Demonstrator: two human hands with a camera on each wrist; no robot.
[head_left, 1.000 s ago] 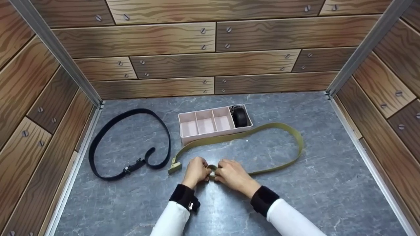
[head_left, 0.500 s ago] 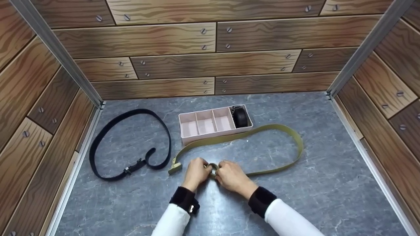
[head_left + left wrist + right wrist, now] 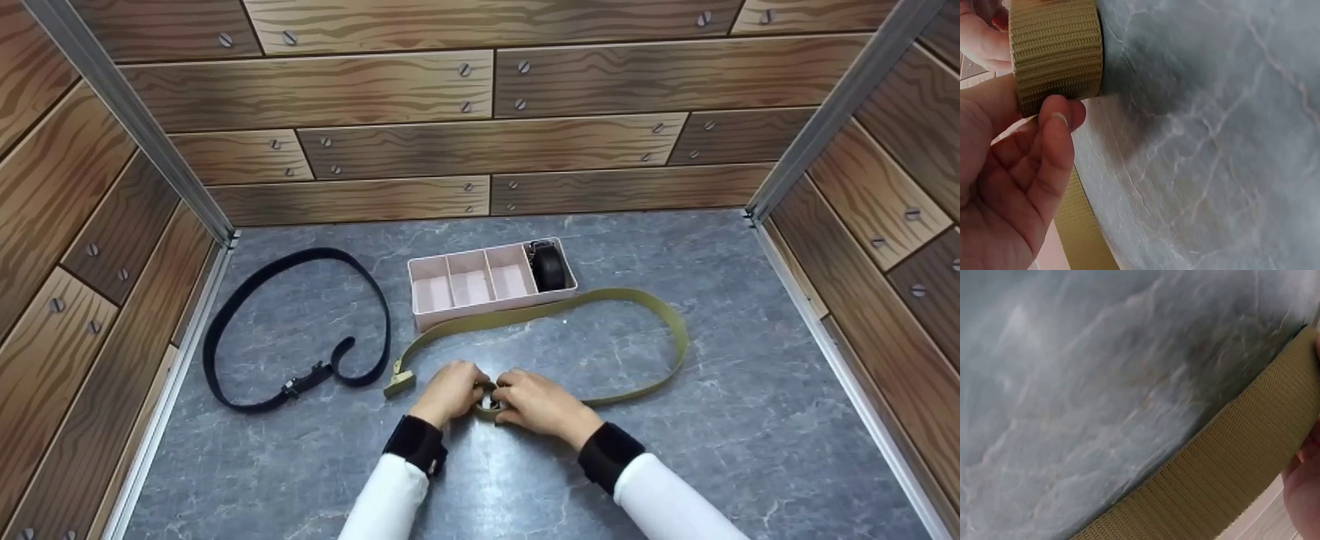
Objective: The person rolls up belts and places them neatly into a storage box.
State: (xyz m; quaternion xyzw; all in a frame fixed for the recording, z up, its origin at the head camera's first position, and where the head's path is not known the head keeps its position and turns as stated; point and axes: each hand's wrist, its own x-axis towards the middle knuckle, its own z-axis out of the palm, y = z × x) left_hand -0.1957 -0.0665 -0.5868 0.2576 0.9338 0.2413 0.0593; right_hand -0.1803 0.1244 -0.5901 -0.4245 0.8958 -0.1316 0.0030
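Observation:
An olive webbing belt (image 3: 480, 322) lies in a long loop on the floor, its near end wound into a small coil (image 3: 1055, 50). My left hand (image 3: 452, 391) pinches the coil from the left, with thumb and fingertips at the webbing's edge in the left wrist view. From the right, my right hand (image 3: 544, 403) holds the same coil with curled fingers. The strap (image 3: 1202, 478) runs past the right hand on its edge in the right wrist view. The belt's olive buckle end (image 3: 400, 383) rests left of my left hand.
Behind the belt stands a pink divided box (image 3: 450, 311), with a rolled black belt (image 3: 551, 268) in its right compartment. A dark belt (image 3: 212, 352) with a black buckle (image 3: 304, 381) lies looped at left. Wood-patterned walls (image 3: 487, 150) enclose the floor on three sides.
The coil at the belt's end has turned between my hands. The belt's right-hand loop has drawn slightly left and inward, while its buckle end and the box stay put.

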